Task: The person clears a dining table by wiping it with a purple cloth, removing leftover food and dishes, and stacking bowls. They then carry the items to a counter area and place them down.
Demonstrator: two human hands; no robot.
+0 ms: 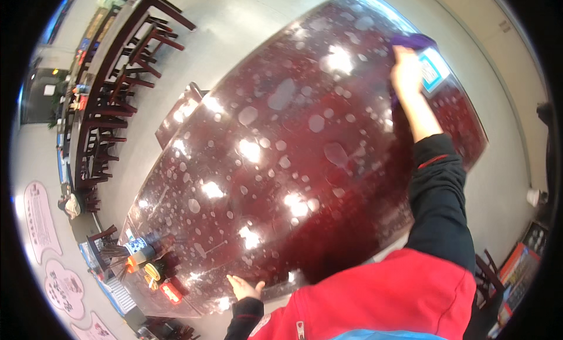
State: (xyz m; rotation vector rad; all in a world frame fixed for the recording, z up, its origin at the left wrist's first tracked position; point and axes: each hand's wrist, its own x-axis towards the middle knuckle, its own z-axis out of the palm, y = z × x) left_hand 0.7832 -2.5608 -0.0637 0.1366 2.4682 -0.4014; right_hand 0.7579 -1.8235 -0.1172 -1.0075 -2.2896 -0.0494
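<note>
Red jacket (375, 299) foremost, we're apparently wiping the table (305, 182), right hand (408, 73) on purple cloth (416, 41), finger grip unclear, left hand (245, 288) fingers apart; pale spots (316, 123) probably need strokes next.

From where I stand, the right hand (407, 71) covers part of the purple cloth (417, 41), and I can't make out how its fingers lie. Whether the left hand (245, 288) touches the dark red table (311, 176) I can't tell. Lettering on the pink wall sign (63, 290) is too small to read; the lowest sign (94, 328) is cut off, as is the blue garment (387, 335).
</note>
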